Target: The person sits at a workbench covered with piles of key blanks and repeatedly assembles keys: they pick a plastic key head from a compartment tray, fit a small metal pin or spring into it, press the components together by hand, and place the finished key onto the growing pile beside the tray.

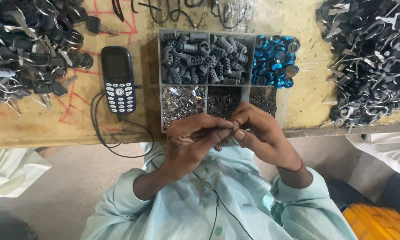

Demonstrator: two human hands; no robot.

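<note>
Both hands meet just below the near edge of the parts tray, fingertips together. Left hand: thumb and forefinger pinched on a small grey part, held out toward the other hand. Right hand: fingers curled in, tips closed against the same part from the other side. The part is too small to say what it is, or whether it is one piece or two.

The part sits between the two sets of fingertips, over the table edge, just this side of the tray's front row of tiny metal bits.

Judgement on doing the fitting well: keep the wrists braced low against the body, hold the part steady with the left pinch and let only the right fingertips work. Staying over the tray rim means a dropped bit would likely land in a compartment rather than in the lap.

Around: grey ribbed sleeves and blue rings in the back row; a keypad phone with its black cable to the left; heaps of dark keys far left and dark key parts far right.
</note>
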